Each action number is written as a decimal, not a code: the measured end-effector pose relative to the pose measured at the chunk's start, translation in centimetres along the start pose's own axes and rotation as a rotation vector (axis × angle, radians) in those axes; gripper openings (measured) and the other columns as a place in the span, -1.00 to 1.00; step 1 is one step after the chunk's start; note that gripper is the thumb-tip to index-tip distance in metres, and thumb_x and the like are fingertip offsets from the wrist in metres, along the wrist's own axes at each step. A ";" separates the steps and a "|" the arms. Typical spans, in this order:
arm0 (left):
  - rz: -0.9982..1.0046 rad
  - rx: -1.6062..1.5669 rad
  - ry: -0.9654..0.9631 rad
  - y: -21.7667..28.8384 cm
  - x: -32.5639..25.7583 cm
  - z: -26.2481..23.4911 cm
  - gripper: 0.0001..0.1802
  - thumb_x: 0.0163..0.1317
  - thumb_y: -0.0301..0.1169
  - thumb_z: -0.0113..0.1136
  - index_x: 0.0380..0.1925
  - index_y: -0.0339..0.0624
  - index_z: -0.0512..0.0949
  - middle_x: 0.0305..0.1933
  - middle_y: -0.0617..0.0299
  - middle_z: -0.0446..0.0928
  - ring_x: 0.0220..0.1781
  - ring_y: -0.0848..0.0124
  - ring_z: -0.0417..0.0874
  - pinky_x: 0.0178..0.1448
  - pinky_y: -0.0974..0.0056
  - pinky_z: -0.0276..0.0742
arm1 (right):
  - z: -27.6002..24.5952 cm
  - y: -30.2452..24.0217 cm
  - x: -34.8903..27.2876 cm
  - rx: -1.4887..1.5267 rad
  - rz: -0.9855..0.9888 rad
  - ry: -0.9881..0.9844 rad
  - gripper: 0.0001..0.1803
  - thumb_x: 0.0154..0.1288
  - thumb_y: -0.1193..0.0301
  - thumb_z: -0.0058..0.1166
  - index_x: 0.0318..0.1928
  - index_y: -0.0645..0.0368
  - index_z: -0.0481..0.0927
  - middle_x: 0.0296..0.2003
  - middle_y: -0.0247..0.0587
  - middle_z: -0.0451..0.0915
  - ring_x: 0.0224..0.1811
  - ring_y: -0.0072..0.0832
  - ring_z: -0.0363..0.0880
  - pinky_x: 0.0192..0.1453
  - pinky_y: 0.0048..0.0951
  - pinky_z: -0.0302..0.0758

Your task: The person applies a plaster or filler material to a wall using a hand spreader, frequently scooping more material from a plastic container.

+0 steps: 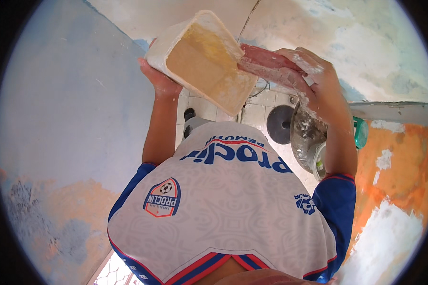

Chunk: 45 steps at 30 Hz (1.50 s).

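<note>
My left hand holds up a pale rectangular plastic tub, tilted so that its open top faces me. Most of its fingers are behind the tub. A cream-coloured, smooth coating or paste shows inside, yellower near the far corner. My right hand, streaked with white, is closed on a flat, reddish putty spreader. White residue smears the spreader, and its tip meets the right rim of the tub. How much of the spreader lies inside the tub I cannot tell.
A patchy whitish wall stands ahead, a blue-grey wall at left and a partly white-patched orange wall at right. On the tiled floor are a dark round disc, a smeared basin, a whitish bucket and a green container.
</note>
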State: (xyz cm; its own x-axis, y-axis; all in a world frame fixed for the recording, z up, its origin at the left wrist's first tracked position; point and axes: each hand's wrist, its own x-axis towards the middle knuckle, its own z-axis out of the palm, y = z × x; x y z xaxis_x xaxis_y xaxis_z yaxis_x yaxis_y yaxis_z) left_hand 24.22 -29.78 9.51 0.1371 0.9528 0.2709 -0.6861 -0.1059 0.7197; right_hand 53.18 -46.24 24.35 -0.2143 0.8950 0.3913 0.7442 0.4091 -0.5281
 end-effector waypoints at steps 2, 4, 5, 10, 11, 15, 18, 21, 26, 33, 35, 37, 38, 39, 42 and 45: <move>0.038 0.012 0.000 0.3 -0.2 0.6 -0.02 0.38 0.47 -0.34 0.34 -0.21 0.33 0.25 0.11 0.53 0.30 0.21 0.55 0.32 0.10 0.54 | -0.5 -0.3 -0.1 -0.091 -0.017 -0.025 -0.61 0.29 0.56 0.17 0.14 0.27 0.61 -0.14 0.06 0.64 -0.12 0.04 0.63 -0.03 -0.21 0.58; 0.078 0.077 -0.056 0.4 -0.1 0.1 -0.03 0.38 0.44 -0.34 0.33 -0.23 0.34 0.22 0.10 0.55 0.27 0.22 0.57 0.29 0.12 0.54 | -0.3 -0.6 -0.6 -0.138 -0.023 -0.042 -0.62 0.29 0.57 0.18 0.14 0.29 0.60 -0.15 0.06 0.64 -0.15 0.00 0.65 -0.03 -0.28 0.59; 0.099 0.107 -0.082 0.4 -0.1 0.0 -0.04 0.39 0.43 -0.34 0.32 -0.24 0.35 0.21 0.09 0.55 0.25 0.23 0.58 0.28 0.13 0.55 | -0.1 -0.7 -1.0 -0.143 -0.025 -0.051 -0.62 0.30 0.57 0.18 0.13 0.30 0.60 -0.15 0.07 0.65 -0.15 -0.02 0.66 -0.03 -0.29 0.59; 0.070 -0.044 0.049 -0.2 -1.0 0.7 -0.05 0.33 0.42 -0.28 0.29 -0.24 0.38 0.18 0.09 0.57 0.19 0.25 0.59 0.22 0.14 0.55 | 0.1 -1.3 -0.5 0.092 -0.008 0.015 -0.68 0.34 0.51 0.18 0.08 0.30 0.63 -0.16 0.08 0.68 -0.14 0.01 0.68 -0.03 -0.24 0.60; 0.079 -0.015 0.055 -0.5 -1.2 0.4 -0.05 0.31 0.42 -0.26 0.29 -0.23 0.38 0.17 0.09 0.58 0.19 0.25 0.59 0.22 0.13 0.55 | 0.4 -2.0 -0.2 0.087 -0.005 0.069 -0.70 0.34 0.48 0.17 0.06 0.29 0.64 -0.17 0.09 0.68 -0.13 0.06 0.67 -0.04 -0.15 0.60; 0.111 -0.209 -0.130 -0.9 -1.8 0.1 -0.08 0.24 0.42 -0.08 0.28 -0.15 0.41 0.20 0.06 0.58 0.23 0.18 0.62 0.25 0.04 0.61 | 2.1 -3.1 0.2 -0.037 -0.057 0.091 -0.71 0.41 0.41 0.14 0.07 0.23 0.63 -0.17 0.10 0.69 -0.13 0.10 0.67 -0.08 -0.06 0.60; 0.141 -0.339 -0.226 -0.3 -2.6 1.3 -0.08 0.18 0.41 0.06 0.29 -0.07 0.39 0.25 -0.01 0.56 0.24 0.11 0.63 0.27 -0.02 0.64 | 2.9 -3.9 -0.2 -0.025 0.147 -0.003 -0.60 0.31 0.55 0.21 0.17 0.18 0.60 -0.05 0.04 0.72 -0.07 -0.03 0.75 -0.03 -0.23 0.68; 0.220 -0.338 -0.283 0.7 -2.2 2.0 -0.05 0.13 0.42 0.16 0.33 -0.02 0.34 0.28 -0.15 0.52 0.24 0.01 0.63 0.29 -0.09 0.64 | 3.7 -3.8 -0.8 0.004 0.076 0.032 -0.57 0.33 0.54 0.21 0.20 0.16 0.58 -0.03 0.03 0.72 -0.07 -0.04 0.76 -0.05 -0.23 0.68; 0.375 -0.240 -0.360 3.2 -0.8 5.6 0.00 0.12 0.42 0.18 0.37 0.00 0.24 0.33 -0.39 0.40 0.31 -0.20 0.53 0.34 -0.28 0.55 | 4.8 -3.5 -0.2 0.053 0.054 0.146 -0.62 0.40 0.47 0.14 0.21 0.11 0.56 -0.20 0.06 0.71 -0.15 0.03 0.69 -0.12 -0.07 0.60; 0.417 -0.176 -0.456 4.5 1.2 6.6 0.01 0.09 0.43 0.20 0.39 0.07 0.24 0.35 -0.42 0.37 0.37 -0.26 0.46 0.38 -0.31 0.49 | 4.7 -2.5 0.6 0.085 0.045 0.191 -0.59 0.35 0.54 0.18 0.20 0.17 0.60 -0.01 0.04 0.71 -0.11 -0.09 0.77 -0.09 -0.30 0.69; 0.369 -0.161 -0.495 4.9 1.4 6.7 0.10 0.01 0.55 0.22 0.44 0.16 0.32 0.37 -0.36 0.39 0.39 -0.28 0.45 0.39 -0.26 0.49 | 5.2 -2.6 0.7 0.050 0.046 0.236 -0.60 0.35 0.54 0.18 0.19 0.17 0.61 -0.05 0.03 0.72 -0.14 -0.11 0.77 -0.13 -0.32 0.67; 0.395 -0.113 -0.457 5.2 2.3 6.9 0.08 0.01 0.53 0.22 0.44 0.17 0.31 0.36 -0.38 0.38 0.39 -0.29 0.44 0.39 -0.26 0.48 | 5.5 -3.2 0.8 0.063 0.076 0.254 -0.62 0.36 0.52 0.16 0.18 0.19 0.61 -0.12 0.07 0.72 -0.16 -0.05 0.75 -0.13 -0.23 0.64; 0.406 -0.087 -0.436 5.4 2.5 7.0 0.08 0.02 0.51 0.22 0.44 0.17 0.31 0.36 -0.39 0.38 0.39 -0.30 0.44 0.39 -0.27 0.48 | 5.3 -3.9 1.1 0.098 0.107 0.250 -0.64 0.37 0.50 0.13 0.16 0.21 0.61 -0.17 0.10 0.71 -0.18 0.02 0.72 -0.11 -0.12 0.61; 0.392 -0.056 -0.403 5.7 2.3 7.4 0.07 0.01 0.50 0.24 0.44 0.17 0.32 0.36 -0.39 0.38 0.39 -0.29 0.44 0.39 -0.27 0.48 | 5.0 -4.3 1.2 0.132 0.136 0.247 -0.66 0.39 0.48 0.11 0.15 0.22 0.60 -0.22 0.14 0.70 -0.19 0.09 0.69 -0.09 -0.02 0.58; 0.354 0.003 -0.376 6.6 1.7 7.7 0.04 -0.01 0.46 0.27 0.41 0.18 0.35 0.37 -0.39 0.38 0.38 -0.28 0.45 0.38 -0.27 0.49 | 4.5 -4.3 1.0 0.217 0.143 0.239 -0.64 0.36 0.48 0.13 0.15 0.26 0.59 -0.20 0.18 0.70 -0.22 0.10 0.70 -0.11 -0.06 0.59; 0.319 -0.057 -0.469 6.5 2.7 6.2 0.00 -0.01 0.40 0.30 0.39 0.18 0.38 0.36 -0.35 0.40 0.35 -0.26 0.48 0.38 -0.25 0.50 | 4.0 -4.2 0.6 0.310 0.162 0.199 -0.62 0.34 0.50 0.14 0.15 0.28 0.60 -0.17 0.20 0.70 -0.20 0.09 0.72 -0.12 -0.18 0.61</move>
State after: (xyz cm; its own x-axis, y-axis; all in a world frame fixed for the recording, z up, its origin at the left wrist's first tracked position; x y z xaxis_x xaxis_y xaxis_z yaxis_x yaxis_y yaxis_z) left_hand 24.57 -29.70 18.84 0.2104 0.6463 0.7335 -0.7810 -0.3401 0.5237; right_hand 47.44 -46.74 23.75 0.0393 0.9128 0.4066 0.5252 0.3273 -0.7855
